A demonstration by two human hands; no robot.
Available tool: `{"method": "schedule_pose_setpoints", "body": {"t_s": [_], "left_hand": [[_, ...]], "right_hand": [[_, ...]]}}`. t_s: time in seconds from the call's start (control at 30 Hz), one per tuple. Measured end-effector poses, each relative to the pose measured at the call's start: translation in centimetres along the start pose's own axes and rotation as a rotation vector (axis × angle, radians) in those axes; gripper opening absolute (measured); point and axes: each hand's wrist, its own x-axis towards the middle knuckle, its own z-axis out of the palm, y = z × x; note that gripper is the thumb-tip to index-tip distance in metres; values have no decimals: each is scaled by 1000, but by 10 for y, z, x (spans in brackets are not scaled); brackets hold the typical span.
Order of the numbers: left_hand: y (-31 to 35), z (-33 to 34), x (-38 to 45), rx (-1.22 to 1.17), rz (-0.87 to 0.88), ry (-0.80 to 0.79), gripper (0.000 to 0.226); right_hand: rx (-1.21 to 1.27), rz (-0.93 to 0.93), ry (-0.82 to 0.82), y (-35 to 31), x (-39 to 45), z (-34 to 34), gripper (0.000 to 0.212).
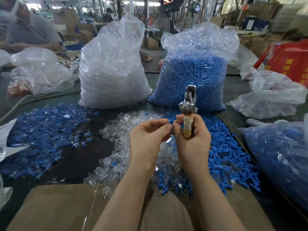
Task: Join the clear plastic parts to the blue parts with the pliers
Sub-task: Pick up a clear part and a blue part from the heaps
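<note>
Above the clear-parts pile (133,147), left hand (146,140) pinches something small, indistinct, beside right hand (191,140) gripping upright pliers (188,104), jaws pointing away.

Two bare forearms, sleeveless, ungloved hands, no jewellery

Behind the right hand (191,135) stand two filled bags (113,70) on the worktop (73,157); joined parts (43,135) lie left of it, loose parts (230,157) right.
</note>
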Motion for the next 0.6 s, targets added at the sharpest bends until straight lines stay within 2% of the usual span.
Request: {"method": "schedule_pose_setpoints", "body": {"t_s": [0.13,0.33,0.5,0.6], "left_hand": [[-1,0,1,73,82,29,13],[-1,-2,2,116,106,43,12],[-1,-9,6,154,126,49,12],[0,-12,8,142,135,45,15]], "right_hand": [[-20,2,-19,-1,0,0,12],[-63,20,-73,0,2,0,8],[-96,90,-230,-1,10,-9,17],[-139,178,-367,0,16,-21,12]]}}
